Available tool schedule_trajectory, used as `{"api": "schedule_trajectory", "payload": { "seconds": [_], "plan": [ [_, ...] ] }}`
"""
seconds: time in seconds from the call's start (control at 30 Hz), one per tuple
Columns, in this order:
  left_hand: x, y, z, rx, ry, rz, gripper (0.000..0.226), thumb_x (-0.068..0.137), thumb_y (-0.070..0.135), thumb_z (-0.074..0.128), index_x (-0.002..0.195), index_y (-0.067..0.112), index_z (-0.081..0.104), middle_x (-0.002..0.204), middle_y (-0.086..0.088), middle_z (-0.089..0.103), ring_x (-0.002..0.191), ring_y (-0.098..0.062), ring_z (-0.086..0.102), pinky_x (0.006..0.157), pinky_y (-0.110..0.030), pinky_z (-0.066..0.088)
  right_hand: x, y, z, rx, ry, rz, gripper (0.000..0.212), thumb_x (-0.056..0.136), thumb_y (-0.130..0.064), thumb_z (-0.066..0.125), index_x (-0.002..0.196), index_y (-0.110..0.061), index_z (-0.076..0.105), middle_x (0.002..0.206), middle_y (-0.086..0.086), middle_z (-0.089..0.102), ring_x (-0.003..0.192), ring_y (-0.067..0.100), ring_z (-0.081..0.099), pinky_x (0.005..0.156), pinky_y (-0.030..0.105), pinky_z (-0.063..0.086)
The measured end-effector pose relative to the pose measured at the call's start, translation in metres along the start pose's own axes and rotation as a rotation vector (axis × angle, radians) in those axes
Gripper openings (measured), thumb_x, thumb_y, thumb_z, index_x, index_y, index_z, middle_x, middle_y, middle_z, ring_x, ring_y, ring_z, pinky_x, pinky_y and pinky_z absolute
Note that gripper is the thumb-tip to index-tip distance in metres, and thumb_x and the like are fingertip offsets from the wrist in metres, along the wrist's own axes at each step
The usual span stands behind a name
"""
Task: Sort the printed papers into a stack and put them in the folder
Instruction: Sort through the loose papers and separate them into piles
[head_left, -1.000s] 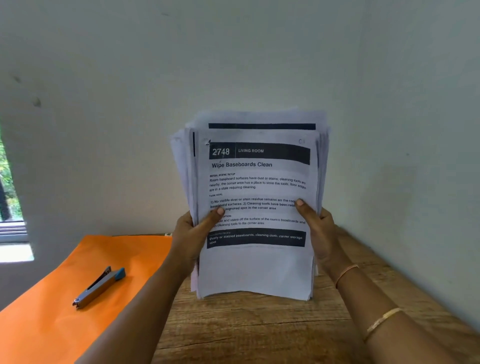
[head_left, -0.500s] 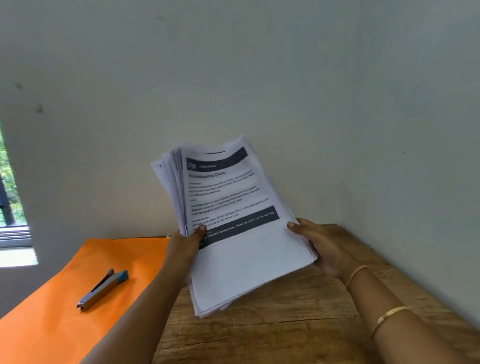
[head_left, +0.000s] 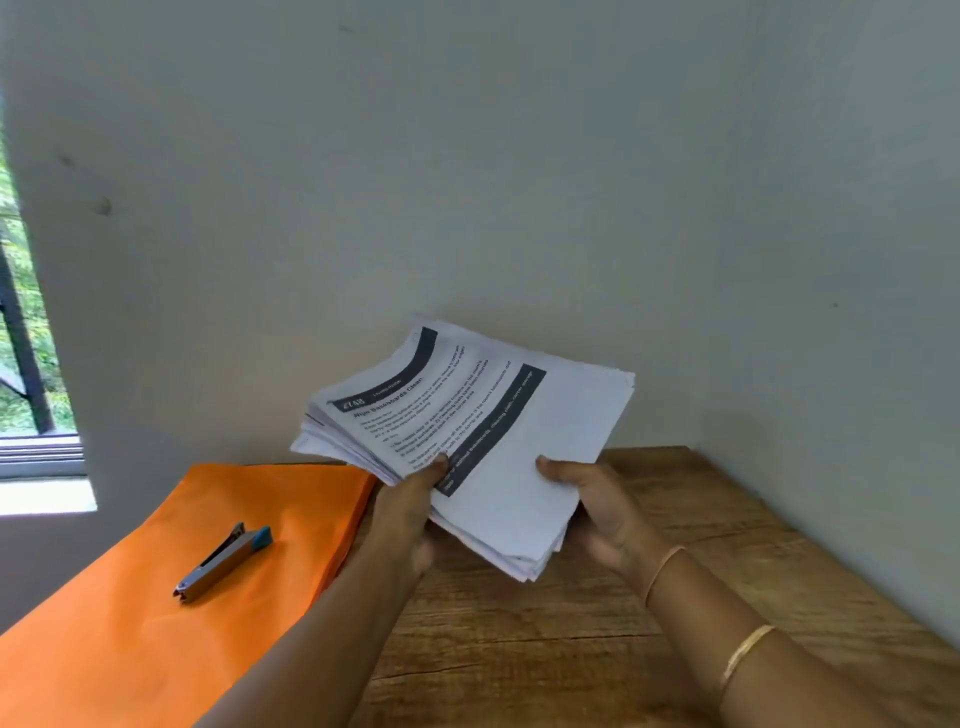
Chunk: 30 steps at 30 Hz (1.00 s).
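A thick stack of printed papers (head_left: 524, 431) hangs in the air above the wooden table, turned sideways and tilted nearly flat, its top sheet showing dark header bars and text. My left hand (head_left: 410, 506) grips the stack's near left edge, thumb on top. Under its near right corner sits my right hand (head_left: 597, 506), thumb resting on the blank lower part of the top sheet. The sheet edges are uneven on the left side. An orange folder (head_left: 156, 613) lies shut and flat on the left of the table.
A metal stapler with a blue tip (head_left: 223, 564) rests on the orange folder. The wooden table (head_left: 597, 639) meets pale walls behind and to the right. A window opening (head_left: 31, 395) is at the far left.
The stack was upright and facing me; both hands have since rotated it clockwise and laid it down toward horizontal, lowering it closer to the table. The folder and stapler stayed put.
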<state>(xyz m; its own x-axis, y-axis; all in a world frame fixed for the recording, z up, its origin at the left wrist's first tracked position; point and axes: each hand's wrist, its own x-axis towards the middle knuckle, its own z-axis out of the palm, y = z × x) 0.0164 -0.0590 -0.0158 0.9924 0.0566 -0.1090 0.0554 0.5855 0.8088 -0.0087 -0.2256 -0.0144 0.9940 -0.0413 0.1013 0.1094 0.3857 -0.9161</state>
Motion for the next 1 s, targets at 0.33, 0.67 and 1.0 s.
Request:
{"api": "schedule_trajectory", "payload": {
  "seconds": [0.33, 0.67, 1.0],
  "plan": [
    [0.018, 0.059, -0.043, 0.314, -0.010, 0.240, 0.044, 0.078, -0.005, 0.068, 0.117, 0.006, 0.051, 0.108, -0.019, 0.061, 0.082, -0.027, 0.063, 0.065, -0.038, 0.054, 0.013, -0.040, -0.071, -0.153, 0.143, -0.028, 0.043, 0.081, 0.001, 0.065, 0.122, -0.006, 0.057, 0.109, 0.014, 0.068, 0.098, 0.033, 0.064, 0.078, 0.041, 0.053],
    [0.013, 0.011, -0.028, 1.121, 0.038, 0.546, 0.030, 0.087, 0.005, 0.062, 0.099, 0.011, 0.035, 0.088, 0.000, 0.051, 0.078, -0.018, 0.052, 0.054, -0.023, 0.041, 0.011, -0.032, -0.053, -0.435, 0.212, -0.280, 0.022, 0.090, -0.005, 0.061, 0.104, -0.021, 0.057, 0.102, 0.005, 0.064, 0.088, 0.021, 0.061, 0.080, 0.035, 0.053],
    [0.013, -0.002, -0.035, 1.029, 0.009, 0.438, 0.041, 0.083, 0.014, 0.070, 0.106, 0.016, 0.036, 0.097, 0.004, 0.050, 0.092, -0.014, 0.052, 0.069, -0.024, 0.047, 0.007, -0.020, -0.081, -0.216, 0.170, -0.143, 0.025, 0.087, -0.010, 0.061, 0.112, -0.013, 0.061, 0.106, 0.013, 0.067, 0.097, 0.029, 0.062, 0.080, 0.038, 0.050]
  ]
}}
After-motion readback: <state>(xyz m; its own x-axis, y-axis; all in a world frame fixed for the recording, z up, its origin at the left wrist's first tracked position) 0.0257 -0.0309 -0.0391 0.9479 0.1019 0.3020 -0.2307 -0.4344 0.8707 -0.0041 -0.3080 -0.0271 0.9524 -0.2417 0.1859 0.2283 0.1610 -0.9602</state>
